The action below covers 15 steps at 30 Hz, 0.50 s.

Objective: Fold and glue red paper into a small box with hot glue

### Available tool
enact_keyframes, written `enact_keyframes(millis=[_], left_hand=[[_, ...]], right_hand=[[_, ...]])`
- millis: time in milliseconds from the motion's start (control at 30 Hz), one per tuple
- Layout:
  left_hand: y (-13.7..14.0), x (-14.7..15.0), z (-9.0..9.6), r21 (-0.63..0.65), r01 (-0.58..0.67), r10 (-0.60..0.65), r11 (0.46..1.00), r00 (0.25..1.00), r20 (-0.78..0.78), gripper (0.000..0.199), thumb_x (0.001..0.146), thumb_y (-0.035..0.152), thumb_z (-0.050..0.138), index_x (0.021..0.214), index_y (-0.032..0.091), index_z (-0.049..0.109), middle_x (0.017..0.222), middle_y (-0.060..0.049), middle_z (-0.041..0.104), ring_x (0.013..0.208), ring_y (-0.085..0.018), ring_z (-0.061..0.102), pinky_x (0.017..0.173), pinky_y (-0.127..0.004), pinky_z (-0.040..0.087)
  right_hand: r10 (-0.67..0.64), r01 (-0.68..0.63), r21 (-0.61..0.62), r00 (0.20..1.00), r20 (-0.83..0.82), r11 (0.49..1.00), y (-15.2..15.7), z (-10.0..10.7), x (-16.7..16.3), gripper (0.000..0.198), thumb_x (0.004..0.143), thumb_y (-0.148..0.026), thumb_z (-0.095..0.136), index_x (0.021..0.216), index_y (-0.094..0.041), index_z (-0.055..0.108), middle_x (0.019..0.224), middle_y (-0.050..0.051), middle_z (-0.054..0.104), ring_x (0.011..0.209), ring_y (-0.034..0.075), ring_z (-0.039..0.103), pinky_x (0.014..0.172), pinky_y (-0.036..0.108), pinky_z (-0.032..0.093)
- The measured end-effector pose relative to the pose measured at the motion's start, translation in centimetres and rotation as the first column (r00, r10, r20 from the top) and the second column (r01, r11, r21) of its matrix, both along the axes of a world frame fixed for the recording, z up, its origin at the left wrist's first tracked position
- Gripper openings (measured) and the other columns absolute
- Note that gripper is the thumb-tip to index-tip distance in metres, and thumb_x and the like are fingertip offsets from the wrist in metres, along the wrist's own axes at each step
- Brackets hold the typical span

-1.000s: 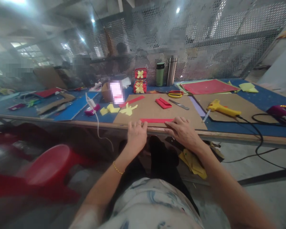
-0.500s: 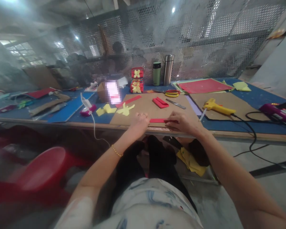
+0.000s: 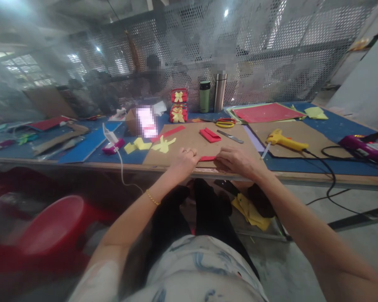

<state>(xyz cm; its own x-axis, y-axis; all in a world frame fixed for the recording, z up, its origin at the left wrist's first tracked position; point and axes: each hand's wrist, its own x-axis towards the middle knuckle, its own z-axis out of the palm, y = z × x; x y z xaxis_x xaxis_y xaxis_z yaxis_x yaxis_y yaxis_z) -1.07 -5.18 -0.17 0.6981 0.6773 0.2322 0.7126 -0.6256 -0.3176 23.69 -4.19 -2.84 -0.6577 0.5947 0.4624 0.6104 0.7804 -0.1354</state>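
Note:
A narrow red strip (image 3: 208, 159), paper or felt, lies along the front edge of the cardboard mat (image 3: 189, 136). My left hand (image 3: 185, 159) is closed on its left end, fingers curled. The right end is under the bent fingers of my right hand (image 3: 233, 159), which press it together; the fingertips are partly hidden. Just beyond my hands rests a folded red piece (image 3: 210, 135), with a metal blade (image 3: 229, 136) to its right. A yellow bow-shaped cutout (image 3: 164, 144) and another red strip (image 3: 171, 133) lie beyond my left hand.
A yellow glue gun (image 3: 285, 140) with a black cable lies on the right. Yellow-handled scissors (image 3: 224, 123), a green flask (image 3: 204, 97) and a steel flask (image 3: 220, 93) are at the back. Red boxes with yellow bows (image 3: 178, 113) stand beside a lit phone (image 3: 147, 121). A red stool (image 3: 55, 224) is at left.
My right hand has slid left along the red strip, closer to my left hand, so less of the strip shows. The whole view has shifted slightly.

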Motion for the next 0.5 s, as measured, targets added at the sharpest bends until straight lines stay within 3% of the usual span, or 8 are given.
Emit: enact_keyframes(millis=[167, 367, 500], left_hand=[[0.5, -0.2, -0.3, -0.003, 0.024, -0.024, 1.000, 0.998, 0.065, 0.027, 0.105, 0.024, 0.048, 0.104, 0.014, 0.073, 0.105, -0.012, 0.069, 0.098, -0.024, 0.059, 0.085, -0.038, 0.036], [1.3, -0.1, -0.9, 0.093, 0.070, -0.073, 0.993, 0.997, 0.024, 0.025, 0.101, 0.011, 0.046, 0.098, 0.011, 0.071, 0.095, -0.013, 0.068, 0.092, -0.026, 0.059, 0.084, -0.040, 0.038], [1.4, 0.1, -0.6, 0.000, 0.018, -0.018, 1.000, 0.997, 0.080, 0.027, 0.103, 0.014, 0.043, 0.101, 0.010, 0.070, 0.098, -0.014, 0.069, 0.093, -0.026, 0.060, 0.084, -0.040, 0.040]], right_hand=[[-0.031, 0.026, 0.072, 0.997, 0.071, 0.997, 0.1, -0.4, -0.2, 0.027, 0.103, -0.021, 0.046, 0.091, -0.015, 0.069, 0.085, 0.008, 0.062, 0.081, 0.020, 0.052, 0.076, 0.031, 0.038], [-0.187, 0.116, 0.256, 0.943, 0.275, 0.960, -1.2, -0.2, -0.7, 0.015, 0.098, -0.013, 0.055, 0.089, -0.014, 0.067, 0.087, 0.011, 0.063, 0.081, 0.023, 0.052, 0.076, 0.034, 0.034], [-0.155, 0.121, 0.170, 0.967, 0.201, 0.978, -0.5, -0.3, -0.6, 0.021, 0.100, -0.016, 0.051, 0.086, -0.016, 0.066, 0.085, 0.010, 0.064, 0.078, 0.021, 0.052, 0.074, 0.032, 0.036]])
